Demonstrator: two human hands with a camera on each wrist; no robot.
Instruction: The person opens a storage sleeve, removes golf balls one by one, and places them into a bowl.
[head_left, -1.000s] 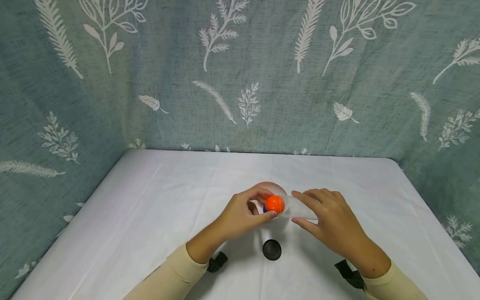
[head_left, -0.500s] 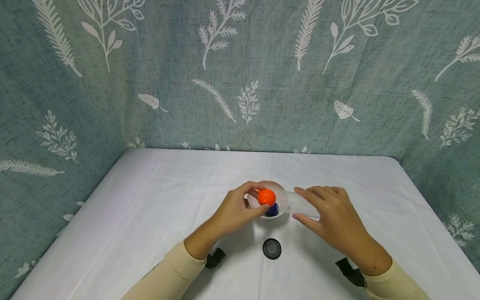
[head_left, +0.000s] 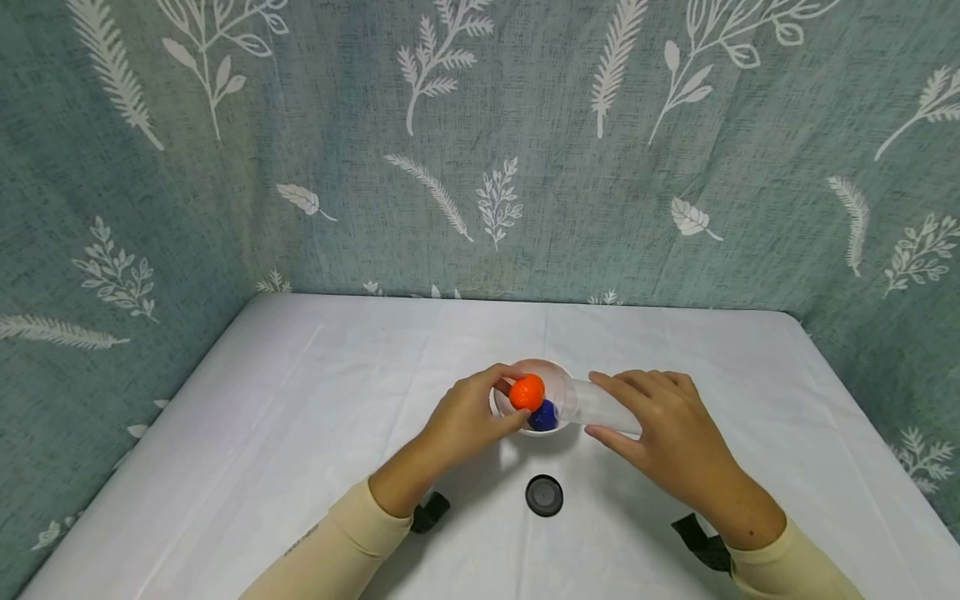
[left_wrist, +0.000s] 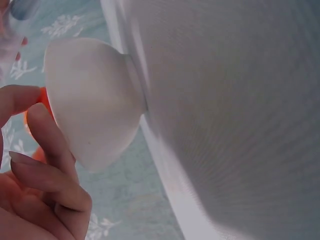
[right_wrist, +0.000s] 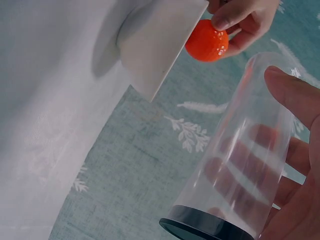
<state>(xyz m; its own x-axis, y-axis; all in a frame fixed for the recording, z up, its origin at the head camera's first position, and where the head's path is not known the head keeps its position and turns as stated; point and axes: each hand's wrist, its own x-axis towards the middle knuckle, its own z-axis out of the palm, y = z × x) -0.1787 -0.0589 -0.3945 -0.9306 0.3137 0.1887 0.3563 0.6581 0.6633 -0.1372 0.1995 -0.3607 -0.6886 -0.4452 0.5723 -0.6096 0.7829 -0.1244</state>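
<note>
While the left hand pinches an orange ball between thumb and fingertips, that ball hangs just over the white bowl, at its near-left rim. Right hand: fingers curled round a clear plastic tube, held on its side, open mouth at the bowl's right rim, black-capped end toward the palm, as the right wrist view shows. Blue ball: lying inside the bowl, directly below and beside the orange one. Bowl: standing on the white surface, about the middle. Black round lid: flat on the surface, nearer the person than the bowl, apart from both hands. Cream sleeves cover both forearms, each with a dark wrist strap. Backdrop: teal cloth with white leaf print on three sides.
</note>
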